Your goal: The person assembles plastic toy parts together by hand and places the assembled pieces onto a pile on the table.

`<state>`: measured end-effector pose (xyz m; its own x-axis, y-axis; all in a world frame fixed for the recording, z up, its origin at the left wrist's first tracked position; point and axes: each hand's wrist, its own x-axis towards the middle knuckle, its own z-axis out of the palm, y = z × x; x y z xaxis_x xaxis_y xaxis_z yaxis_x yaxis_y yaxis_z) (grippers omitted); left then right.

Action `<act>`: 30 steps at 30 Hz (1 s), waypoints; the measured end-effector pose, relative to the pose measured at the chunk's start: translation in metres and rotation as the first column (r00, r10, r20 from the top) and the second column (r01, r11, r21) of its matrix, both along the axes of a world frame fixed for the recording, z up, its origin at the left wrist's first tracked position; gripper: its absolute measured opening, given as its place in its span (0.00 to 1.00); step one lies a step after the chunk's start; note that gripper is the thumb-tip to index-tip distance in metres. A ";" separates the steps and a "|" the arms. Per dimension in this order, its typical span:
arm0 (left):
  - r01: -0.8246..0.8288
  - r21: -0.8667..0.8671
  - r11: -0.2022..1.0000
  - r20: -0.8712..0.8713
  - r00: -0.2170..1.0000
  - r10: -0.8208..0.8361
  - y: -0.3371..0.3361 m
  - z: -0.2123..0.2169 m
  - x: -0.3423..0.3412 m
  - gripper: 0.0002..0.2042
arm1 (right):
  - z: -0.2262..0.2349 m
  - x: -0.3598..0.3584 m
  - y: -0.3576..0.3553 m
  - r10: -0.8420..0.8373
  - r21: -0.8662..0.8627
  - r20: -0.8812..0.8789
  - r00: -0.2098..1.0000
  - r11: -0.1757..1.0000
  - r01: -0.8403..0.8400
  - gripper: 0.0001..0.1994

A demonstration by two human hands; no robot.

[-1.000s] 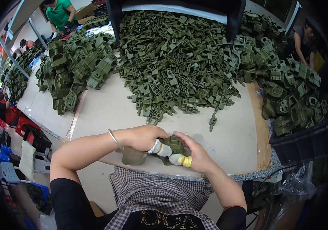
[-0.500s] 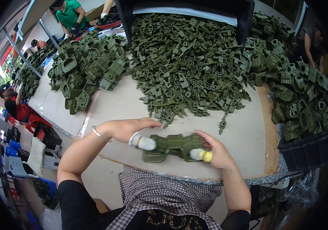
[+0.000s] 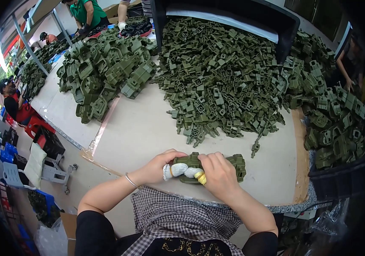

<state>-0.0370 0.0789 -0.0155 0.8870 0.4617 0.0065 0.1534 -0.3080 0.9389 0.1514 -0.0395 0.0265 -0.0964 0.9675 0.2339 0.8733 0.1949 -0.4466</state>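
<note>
The left hand and the right hand share one green toy piece above the near edge of the bench, near the middle; whether its underside touches the bench I cannot tell. The left fingers are closed around the piece's left end, while the right fingers curl over its top, right of its middle, leaving the right end showing. Both thumbs lie along its near side, their tips close together: the left one wears a white cover with an orange band, the right one a pale cover with a yellow band. A bracelet circles the left wrist.

Beyond the hands, a large heap of small green parts spreads across the far middle, in front of a black bin. One loose part lies on the heap's near right side. Bigger green pieces form a left pile and a right pile. A checked apron hangs against the bench's near edge. Far left, a co-worker in a green shirt bends over another heap.
</note>
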 end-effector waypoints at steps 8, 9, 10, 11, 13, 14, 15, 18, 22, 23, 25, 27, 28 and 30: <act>0.041 -0.105 0.994 -0.010 0.999 -0.042 0.007 0.000 0.008 0.23 | 0.012 0.014 0.021 0.074 -0.055 0.107 0.992 0.996 -0.069 0.15; 0.028 -0.036 0.999 -0.017 0.999 -0.029 0.007 -0.001 0.007 0.23 | 0.014 0.015 0.024 0.077 -0.063 0.106 0.991 0.996 -0.070 0.15; 0.025 -0.041 0.999 -0.016 1.000 -0.026 0.008 -0.003 0.008 0.23 | 0.017 0.015 0.026 0.086 -0.132 0.073 0.994 0.988 -0.076 0.15; 0.019 -0.081 0.997 -0.005 1.000 -0.020 0.010 -0.004 0.008 0.23 | 0.021 0.014 0.030 0.102 -0.190 0.044 0.994 0.977 -0.092 0.15; 0.016 -0.146 0.989 -0.019 1.000 -0.019 0.007 -0.001 0.007 0.23 | 0.018 0.015 0.025 0.100 -0.233 0.049 0.994 0.969 -0.085 0.19; 0.005 -0.160 0.987 -0.045 0.999 -0.012 0.005 0.001 0.007 0.22 | 0.016 0.016 0.027 0.095 -0.269 0.051 0.994 0.960 -0.078 0.24; 0.005 -0.055 0.998 0.026 1.000 -0.004 0.004 -0.008 0.007 0.22 | 0.017 0.013 0.027 0.126 -0.242 0.053 0.991 0.964 -0.110 0.24; 0.018 -0.035 0.999 0.007 1.000 -0.018 0.001 -0.006 0.004 0.22 | 0.026 0.007 0.015 0.060 -0.253 -0.044 0.997 0.965 -0.069 0.24; -0.214 0.069 0.974 0.184 0.963 0.199 0.020 0.012 -0.020 0.20 | 0.056 0.019 -0.009 0.090 0.285 -0.070 0.994 0.956 -0.067 0.23; -0.341 0.089 0.936 0.240 0.919 0.312 0.035 0.017 -0.029 0.20 | 0.065 0.024 -0.019 0.044 0.398 -0.081 0.996 0.917 -0.008 0.22; -0.589 0.106 0.801 0.397 0.764 0.509 0.076 0.037 -0.044 0.20 | 0.076 0.031 -0.027 0.082 0.471 -0.110 0.991 0.882 -0.021 0.19; -0.815 0.300 0.496 0.509 0.576 0.639 0.147 0.042 -0.073 0.20 | 0.097 0.034 -0.027 0.177 0.613 -0.017 0.984 0.780 -0.129 0.14; -0.835 0.470 0.285 0.580 0.536 0.614 0.161 0.061 -0.073 0.18 | 0.111 0.026 -0.026 0.195 0.656 0.083 0.977 0.728 -0.201 0.11; -0.894 0.440 0.083 0.590 0.358 0.724 0.224 0.068 -0.110 0.17 | 0.146 -0.020 -0.040 -0.010 0.563 -0.138 0.990 0.822 0.087 0.07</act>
<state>-0.1471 0.3024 0.0530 -0.0939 0.6754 0.7314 0.5834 -0.5580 0.5902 0.1316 -0.0792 0.1728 0.0138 0.6628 0.7486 0.8339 0.4056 -0.3744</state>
